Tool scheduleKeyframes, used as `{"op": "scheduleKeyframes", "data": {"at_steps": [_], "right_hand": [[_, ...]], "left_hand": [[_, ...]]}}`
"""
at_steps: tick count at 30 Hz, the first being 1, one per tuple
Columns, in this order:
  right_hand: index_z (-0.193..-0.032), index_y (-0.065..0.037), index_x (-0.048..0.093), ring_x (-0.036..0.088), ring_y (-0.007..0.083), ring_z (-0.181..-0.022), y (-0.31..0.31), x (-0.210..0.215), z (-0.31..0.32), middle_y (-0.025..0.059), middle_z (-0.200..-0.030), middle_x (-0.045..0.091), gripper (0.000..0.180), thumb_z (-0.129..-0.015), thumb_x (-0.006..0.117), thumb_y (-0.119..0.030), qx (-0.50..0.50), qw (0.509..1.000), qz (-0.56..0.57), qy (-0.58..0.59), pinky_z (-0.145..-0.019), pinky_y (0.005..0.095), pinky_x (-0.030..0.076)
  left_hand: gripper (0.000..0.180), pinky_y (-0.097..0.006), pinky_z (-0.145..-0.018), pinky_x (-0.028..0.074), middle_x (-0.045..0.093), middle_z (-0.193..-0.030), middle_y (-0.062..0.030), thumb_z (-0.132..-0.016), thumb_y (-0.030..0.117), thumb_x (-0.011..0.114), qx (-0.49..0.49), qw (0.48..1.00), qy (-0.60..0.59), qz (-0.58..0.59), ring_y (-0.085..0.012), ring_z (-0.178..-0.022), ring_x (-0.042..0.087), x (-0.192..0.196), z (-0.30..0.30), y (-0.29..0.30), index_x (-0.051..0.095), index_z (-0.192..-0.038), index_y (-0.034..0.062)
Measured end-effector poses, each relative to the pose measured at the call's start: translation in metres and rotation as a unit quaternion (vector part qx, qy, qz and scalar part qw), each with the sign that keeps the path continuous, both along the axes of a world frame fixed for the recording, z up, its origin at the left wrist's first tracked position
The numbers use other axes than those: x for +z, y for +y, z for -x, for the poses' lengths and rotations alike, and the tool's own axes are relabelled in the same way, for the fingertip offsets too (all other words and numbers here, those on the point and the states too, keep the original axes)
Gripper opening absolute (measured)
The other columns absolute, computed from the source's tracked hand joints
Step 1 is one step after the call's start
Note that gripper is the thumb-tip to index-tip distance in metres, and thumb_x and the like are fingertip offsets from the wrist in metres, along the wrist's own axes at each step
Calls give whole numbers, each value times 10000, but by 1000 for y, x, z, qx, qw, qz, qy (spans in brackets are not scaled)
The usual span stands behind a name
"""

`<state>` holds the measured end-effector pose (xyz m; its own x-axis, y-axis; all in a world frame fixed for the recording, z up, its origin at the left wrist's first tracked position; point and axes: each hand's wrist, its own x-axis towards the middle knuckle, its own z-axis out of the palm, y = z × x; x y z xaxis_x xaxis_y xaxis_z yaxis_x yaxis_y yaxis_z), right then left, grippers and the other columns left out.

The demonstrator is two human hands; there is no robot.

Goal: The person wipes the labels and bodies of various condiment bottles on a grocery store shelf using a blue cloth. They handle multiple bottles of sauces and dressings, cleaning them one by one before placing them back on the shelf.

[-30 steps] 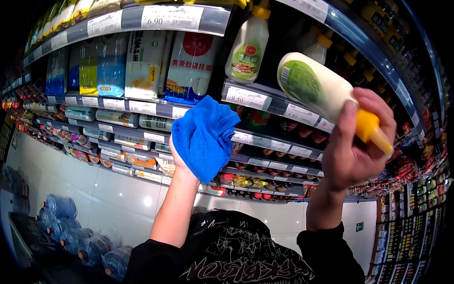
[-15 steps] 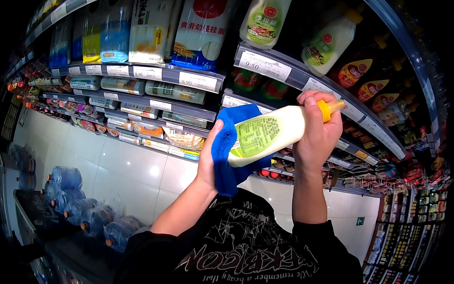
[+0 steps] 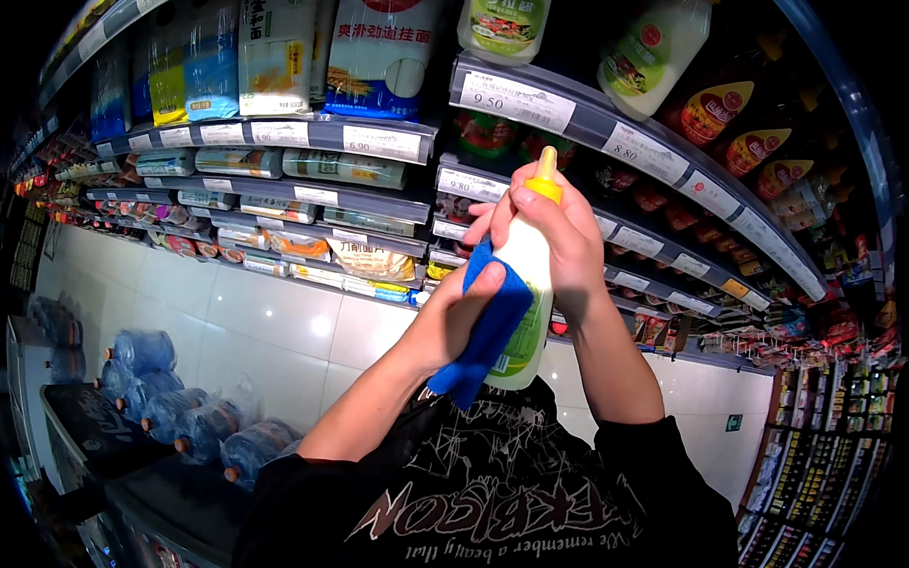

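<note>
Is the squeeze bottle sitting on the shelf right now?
No, the right hand holds the white plastic squeeze bottle with yellow cap in front of the shelves.

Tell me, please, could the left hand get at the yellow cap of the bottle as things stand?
Probably not without a change of grip. The left hand presses a blue cloth against the bottle low down, while the right hand wraps the neck just below the yellow cap.

A black top (image 3: pixel 482 503) with pale printed graphics, sleeves pushed up.
</note>
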<state>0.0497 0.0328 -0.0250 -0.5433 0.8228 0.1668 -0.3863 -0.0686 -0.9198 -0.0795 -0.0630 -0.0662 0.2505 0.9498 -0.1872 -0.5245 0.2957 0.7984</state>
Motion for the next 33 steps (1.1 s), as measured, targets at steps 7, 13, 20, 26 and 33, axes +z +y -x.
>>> {"op": "scheduleKeyframes", "data": {"at_steps": [7, 13, 20, 26, 33], "right_hand": [[-1119, -7, 531, 567, 162, -924, -13, -33, 3, 111, -1072, 592, 351, -1056, 399, -326, -76, 975, -87, -189, -870, 300, 434], [-1050, 25, 569, 632, 211, -847, -63, -42, -35, 156, -974, 629, 361, -976, 568, -328, -256, 896, -208, -296, -770, 331, 499], [-1044, 59, 607, 659, 208, -578, -96, -56, -36, 123, -753, 685, 432, -959, 630, -364, -11, 954, 76, -291, -502, 282, 500], [-1167, -31, 566, 549, 201, -420, -111, -73, -32, 126, -717, 634, 611, -1003, 298, -556, 153, 890, 425, 58, -334, 297, 384], [-1298, -75, 446, 615, 234, -1033, -89, -75, -12, 152, -1129, 598, 377, -1012, 354, -304, -210, 965, 83, 130, -929, 377, 519]], "left_hand": [[493, -220, -734, 460, 601, -948, 2, -929, 429, 660, 37, 999, -17, -26, -71, -839, 566, -17, 0, 16, 555, -1212, 40], [362, -264, -832, 494, 645, -1012, -18, -975, 325, 614, 188, 982, -31, 11, -88, -909, 612, -8, 8, 10, 573, -1200, 45], [403, -301, -871, 515, 650, -1010, -62, -946, 311, 631, 176, 979, -97, -9, -151, -932, 641, -8, 23, 17, 548, -1218, 26], [720, -484, -871, 537, 543, -1206, -178, -784, 477, 701, 31, 935, -341, -88, -363, -1036, 605, -34, 23, 35, 445, -1319, 69], [824, -448, -908, 512, 543, -1205, -159, -773, 570, 637, 166, 969, -173, -51, -295, -1066, 596, -4, 0, 11, 411, -1341, 17]]}}
